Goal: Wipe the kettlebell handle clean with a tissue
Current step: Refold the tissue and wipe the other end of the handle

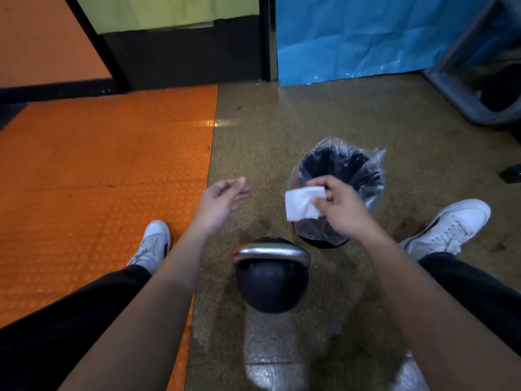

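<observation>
A black kettlebell [270, 289] stands on the speckled floor between my legs, its silver handle [272, 253] across the top. My right hand [342, 207] pinches a folded white tissue [303, 203] in the air, beyond the kettlebell and over the near rim of a bin. My left hand [222, 200] hovers to the left of the tissue, fingers loosely curled and holding nothing. Neither hand touches the kettlebell.
A small black bin [338, 165] lined with a clear plastic bag stands just beyond the kettlebell. My white shoes [153, 246] [451, 224] flank it. Orange studded matting [98, 179] covers the floor to the left. A blue plastic sheet [352, 38] hangs at the back.
</observation>
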`<state>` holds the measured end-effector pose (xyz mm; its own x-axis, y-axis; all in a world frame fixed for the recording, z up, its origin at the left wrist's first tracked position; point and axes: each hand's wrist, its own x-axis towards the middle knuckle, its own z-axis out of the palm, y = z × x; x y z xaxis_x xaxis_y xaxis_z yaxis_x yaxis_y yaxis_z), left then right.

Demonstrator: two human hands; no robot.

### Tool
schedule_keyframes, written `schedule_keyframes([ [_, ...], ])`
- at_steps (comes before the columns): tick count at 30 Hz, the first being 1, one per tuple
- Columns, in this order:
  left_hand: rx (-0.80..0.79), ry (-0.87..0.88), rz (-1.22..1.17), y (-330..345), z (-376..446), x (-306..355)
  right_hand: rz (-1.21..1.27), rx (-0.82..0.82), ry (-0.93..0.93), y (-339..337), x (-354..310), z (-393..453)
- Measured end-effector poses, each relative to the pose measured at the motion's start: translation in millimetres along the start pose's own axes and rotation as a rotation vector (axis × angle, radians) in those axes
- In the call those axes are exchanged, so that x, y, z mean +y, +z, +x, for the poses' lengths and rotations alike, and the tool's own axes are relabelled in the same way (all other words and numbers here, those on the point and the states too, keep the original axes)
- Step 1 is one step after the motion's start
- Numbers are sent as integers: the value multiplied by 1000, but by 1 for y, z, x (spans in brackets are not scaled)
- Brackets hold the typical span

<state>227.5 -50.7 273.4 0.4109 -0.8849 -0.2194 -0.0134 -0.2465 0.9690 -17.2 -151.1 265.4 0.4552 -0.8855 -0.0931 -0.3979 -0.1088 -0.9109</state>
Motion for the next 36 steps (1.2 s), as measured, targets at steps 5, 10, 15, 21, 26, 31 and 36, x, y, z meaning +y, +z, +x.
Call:
schedule_keyframes([
  [5,106,-329,-160,-2,-10,-98,-167,31,161,37,89,-27],
  [10,200,-569,-270,1,-27,-205,-93,-47,341,63,125,-57],
  [15,97,-603,-441,16,-41,-203,-120,-184,256,60,106,-29],
  [21,88,-600,-462,15,-35,-211,-9,-147,368,48,124,-48],
  [26,42,-609,-530,12,-34,-213,63,-193,396,58,116,-35],
  [31,49,-585,-555,16,-33,-219,101,-131,390,46,116,-41],
  [36,50,-585,-545,15,-36,-216,-7,-266,363,57,110,-28],
])
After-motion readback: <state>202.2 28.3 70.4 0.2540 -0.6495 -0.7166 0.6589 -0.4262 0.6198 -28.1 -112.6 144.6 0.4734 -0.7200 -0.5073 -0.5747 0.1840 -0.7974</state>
